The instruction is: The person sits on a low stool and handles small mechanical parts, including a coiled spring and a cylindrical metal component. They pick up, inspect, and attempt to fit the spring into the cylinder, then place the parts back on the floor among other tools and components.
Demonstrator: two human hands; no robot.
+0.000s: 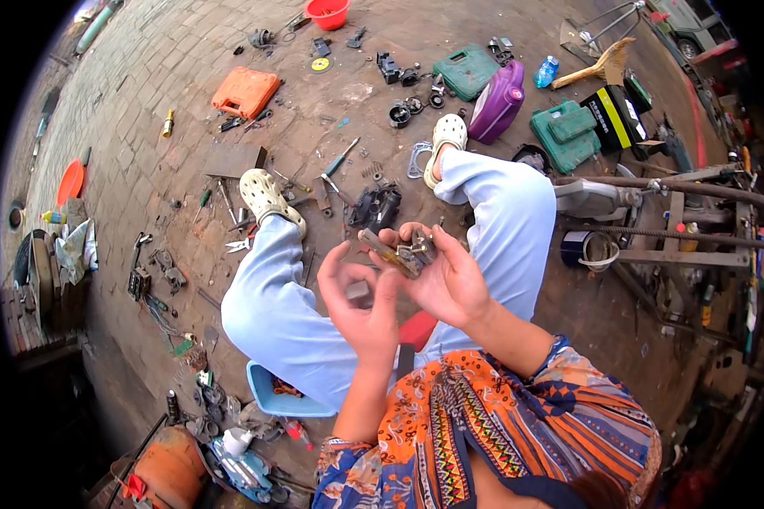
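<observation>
My right hand point(454, 284) is closed around a greasy, dark metal part point(412, 257) with small fittings on it, held up between my knees. Beside it, my left hand point(361, 310) has its fingers curled round a small grey block-like piece point(359, 293), slightly blurred. The left fingertips are close to the metal part's left end; whether they touch it I cannot tell. Below the hands, on the ground between my shoes, lies a black engine-like part point(375, 206). A coil spring point(372, 170) and a screwdriver point(341, 158) lie just beyond it.
An orange case point(246, 92) lies far left, a green case point(467, 71) and purple container point(497, 102) far right. A metal rack point(679, 225) stands at the right, near a paint bucket point(589, 249). By my left thigh sits a blue bin point(267, 397). Loose tools and parts litter the ground.
</observation>
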